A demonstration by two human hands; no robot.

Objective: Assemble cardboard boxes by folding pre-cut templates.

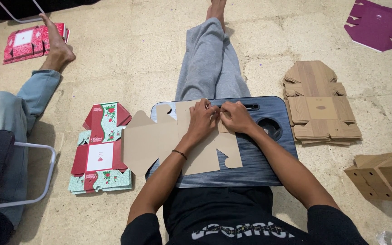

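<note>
From the head view, the flat brown cardboard blank (178, 140) lies on the dark lap counter (259, 163) across the person's legs, and its long axis goes left to right, so most of it spreads to the left of the hands. The left hand (201, 119) and the right hand (236, 117) meet at its upper edge, both pinched on a small flap there, equally near.

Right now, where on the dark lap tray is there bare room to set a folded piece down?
Bare strip along the dark lap tray near edge, right of the tan die-cut cardboard sheet. The far half is crowded: left hand and right hand press the sheet there, beside the round cup recess.
</note>
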